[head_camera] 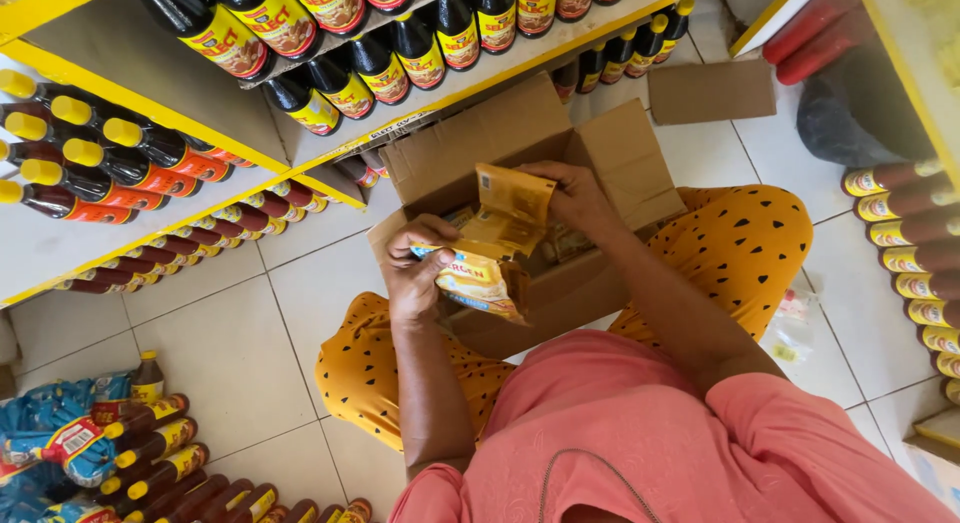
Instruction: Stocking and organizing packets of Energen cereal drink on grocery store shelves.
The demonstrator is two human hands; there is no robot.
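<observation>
The left hand (418,273) has its grip closed around a yellow sachet pack (478,281). The right hand (572,198) pinches the top of a strip of yellow sachets (510,215) over the open cardboard box (530,143) on the person's lap. Dark sauce bottles (380,68) fill the far yellow shelves (150,108).

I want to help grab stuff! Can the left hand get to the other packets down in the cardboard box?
Probably not right away. The left hand already grips a yellow packet, so its fingers are full, though the cardboard box is open and the packets inside lie close beside it.
</observation>
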